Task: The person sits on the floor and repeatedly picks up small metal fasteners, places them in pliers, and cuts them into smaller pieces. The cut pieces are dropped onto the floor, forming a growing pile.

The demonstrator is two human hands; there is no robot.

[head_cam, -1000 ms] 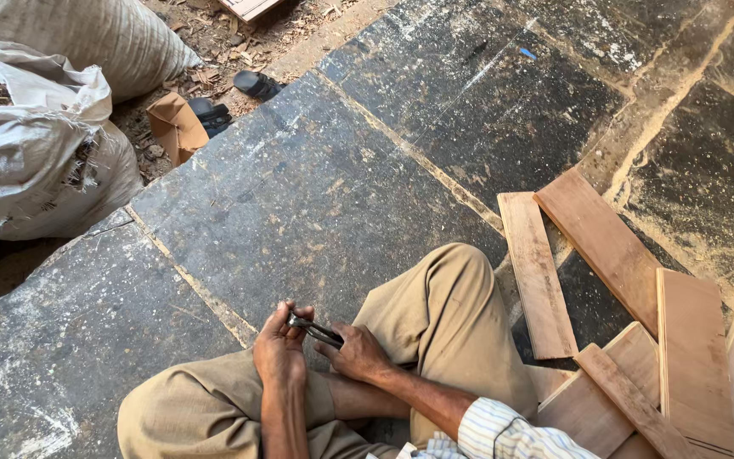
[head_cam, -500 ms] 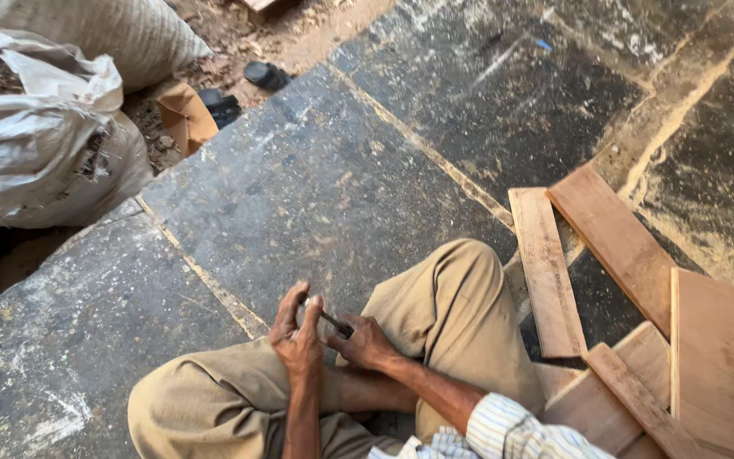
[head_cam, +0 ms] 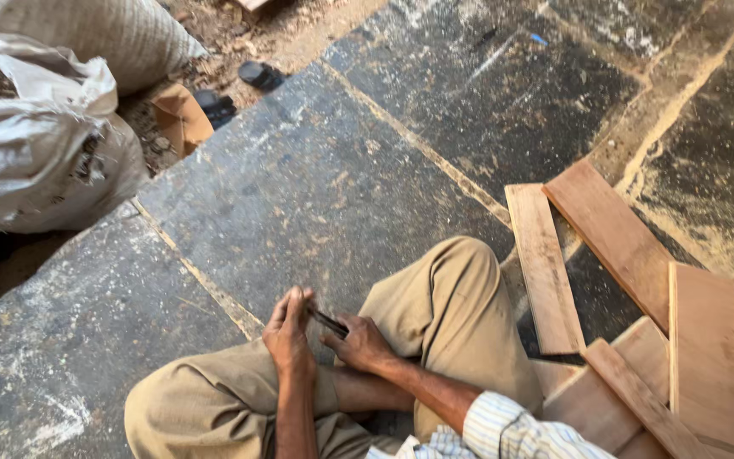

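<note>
Head view: a small dark, slim tool (head_cam: 327, 320), thin and flat w/ a metallic glint, is held between both hands just above the crossed legs, near centre. The left hand (head_cam: 289, 333) is closed round its left end; the right hand (head_cam: 364, 342) is pinched on its right end. Exact kind of tool can't be told. Wooden planks (head_cam: 545, 268) are stacked at the right on the stone floor (head_cam: 316, 187); grey sacks (head_cam: 40, 157) are seen far left.

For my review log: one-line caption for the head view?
Seated on stone floor, left hand and right hand hold a small dark tool; wooden planks alongside.
</note>
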